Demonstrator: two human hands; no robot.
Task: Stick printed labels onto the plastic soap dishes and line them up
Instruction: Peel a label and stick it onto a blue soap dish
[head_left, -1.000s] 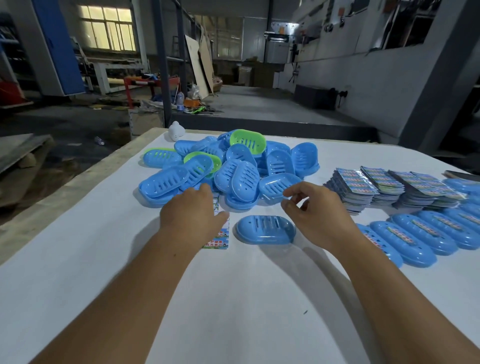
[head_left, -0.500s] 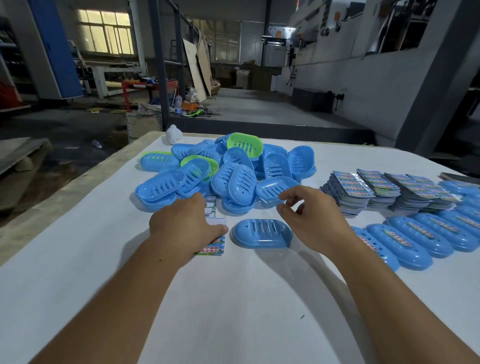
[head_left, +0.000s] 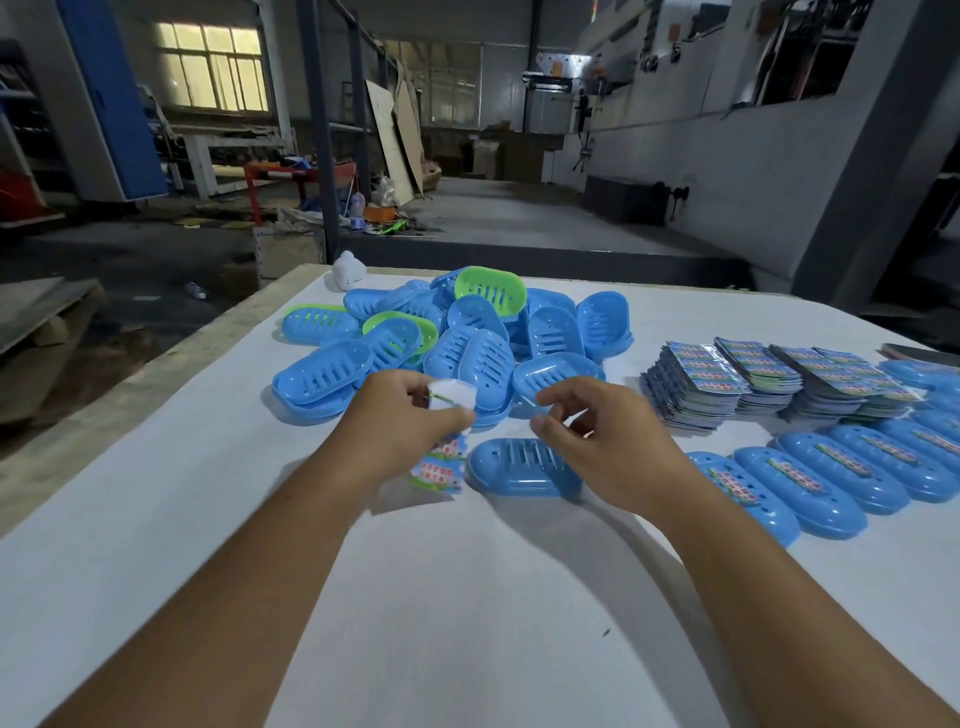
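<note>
One blue soap dish (head_left: 522, 466) lies upside down on the white table, between my hands. My left hand (head_left: 400, 423) grips a printed label sheet (head_left: 439, 462), bent so that its white back shows at the top. My right hand (head_left: 605, 441) hovers just right of the dish, fingers loosely curled, holding nothing. A heap of blue and green dishes (head_left: 447, 343) lies behind my hands. A row of labelled blue dishes (head_left: 821, 478) stretches to the right.
Stacks of printed labels (head_left: 763, 379) sit at the right, behind the row. A small white object (head_left: 348, 270) stands at the table's far left corner. The table's left edge (head_left: 156, 374) drops to the workshop floor.
My left hand has lifted the label sheet off the table and bent it back. My right hand has drawn slightly towards me, staying beside the dish.
</note>
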